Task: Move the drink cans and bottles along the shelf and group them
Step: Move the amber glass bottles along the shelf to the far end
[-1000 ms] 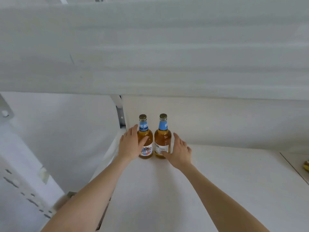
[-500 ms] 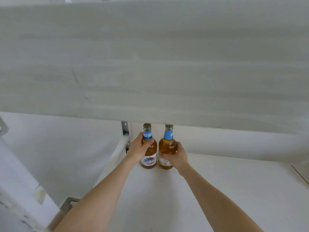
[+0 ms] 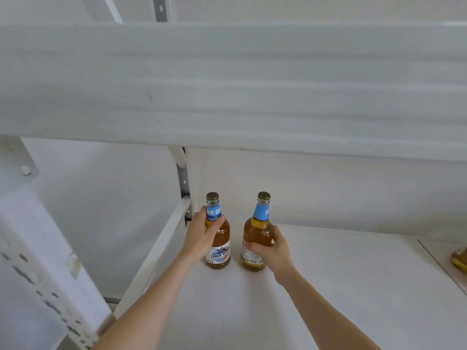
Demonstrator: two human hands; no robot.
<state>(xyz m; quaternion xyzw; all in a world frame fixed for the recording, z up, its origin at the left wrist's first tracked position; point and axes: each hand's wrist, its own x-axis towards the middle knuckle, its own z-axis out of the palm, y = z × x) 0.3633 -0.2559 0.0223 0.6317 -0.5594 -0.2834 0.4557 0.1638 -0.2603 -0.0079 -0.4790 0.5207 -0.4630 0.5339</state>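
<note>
Two amber glass bottles with blue neck labels and gold caps stand at the left end of a white shelf (image 3: 341, 286). My left hand (image 3: 202, 236) is wrapped around the left bottle (image 3: 222, 245), whose shield label faces me. My right hand (image 3: 271, 251) grips the right bottle (image 3: 257, 228) from its right side. That bottle leans slightly to the right, and a clear gap separates the two. Whether its base touches the shelf is unclear.
The upper shelf board (image 3: 227, 84) hangs low over the bottles. A metal upright (image 3: 183, 180) stands in the back left corner, and a perforated post (image 3: 38, 286) at the near left. Part of a yellow item (image 3: 460, 260) shows at the right edge.
Both hands went from resting flat against the bottles to gripping them. The right bottle has moved away to the right, which opened a gap. The camera has also shifted.
</note>
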